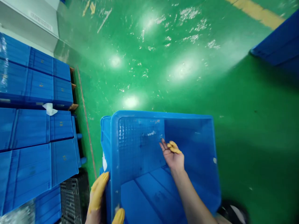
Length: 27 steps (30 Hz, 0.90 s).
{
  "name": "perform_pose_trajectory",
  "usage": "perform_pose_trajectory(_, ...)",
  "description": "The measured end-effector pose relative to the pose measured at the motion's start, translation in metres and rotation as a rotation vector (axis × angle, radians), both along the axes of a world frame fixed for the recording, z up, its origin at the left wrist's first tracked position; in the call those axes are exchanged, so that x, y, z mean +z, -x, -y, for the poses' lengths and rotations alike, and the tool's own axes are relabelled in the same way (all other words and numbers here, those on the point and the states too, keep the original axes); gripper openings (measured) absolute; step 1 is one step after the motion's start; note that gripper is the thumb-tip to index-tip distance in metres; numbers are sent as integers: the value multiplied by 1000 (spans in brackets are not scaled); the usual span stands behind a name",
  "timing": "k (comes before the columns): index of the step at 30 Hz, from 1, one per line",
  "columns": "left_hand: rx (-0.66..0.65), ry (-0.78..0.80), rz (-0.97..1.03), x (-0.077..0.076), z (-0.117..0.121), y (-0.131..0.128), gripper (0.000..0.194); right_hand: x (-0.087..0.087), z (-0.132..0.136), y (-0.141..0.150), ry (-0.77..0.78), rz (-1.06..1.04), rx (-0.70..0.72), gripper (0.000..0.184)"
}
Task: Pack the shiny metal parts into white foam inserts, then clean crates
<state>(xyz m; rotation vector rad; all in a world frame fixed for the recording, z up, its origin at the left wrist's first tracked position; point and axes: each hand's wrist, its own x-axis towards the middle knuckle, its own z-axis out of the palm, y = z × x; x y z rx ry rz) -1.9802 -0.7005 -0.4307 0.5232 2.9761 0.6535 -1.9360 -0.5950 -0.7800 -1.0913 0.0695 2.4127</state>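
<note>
A large blue plastic crate (163,114) fills the lower middle of the view, tilted so that I look into it. Its inner wall carries a grid pattern, and its bottom shows bare. My left hand (97,194), with yellow coverings on its fingers, is closed around the crate's left rim, fingers outside and thumb over the inner side. Inside the crate, my right hand (174,158) is held palm up near the far wall. Its fingers are apart, some in yellow coverings, and nothing visible lies in it.
Stacked blue boxes (32,124) line the left side, on wooden pallets in part. A black slatted crate (73,196) stands below them. Another blue container (280,40) is at the right edge. The green floor (149,68) is glossy; a shoe (234,213) shows bottom right.
</note>
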Motion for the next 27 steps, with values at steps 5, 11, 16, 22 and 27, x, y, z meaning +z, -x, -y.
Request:
perform_pose_trajectory(5, -141, -23, -13, -3, -13, -5, 65, 60, -24, -65, 124, 137, -61, 29)
perform_pose_trajectory(11, -208, -43, 47, 1, -27, -9, 60, 127, -49, -100, 28, 217, -76, 35)
perform_pose_trajectory(16, -213, -71, 74, 1, -27, -4, 57, 183, -68, -105, -24, 213, -111, 35)
perform_pose_trajectory(22, -198, -70, 126, 2, -28, -4, 59, 234, -66, -107, -31, 169, -102, 35)
perform_pose_trajectory(27, -187, -79, 157, 5, -27, -1, 60, 241, -50, -119, -39, 185, -63, 36)
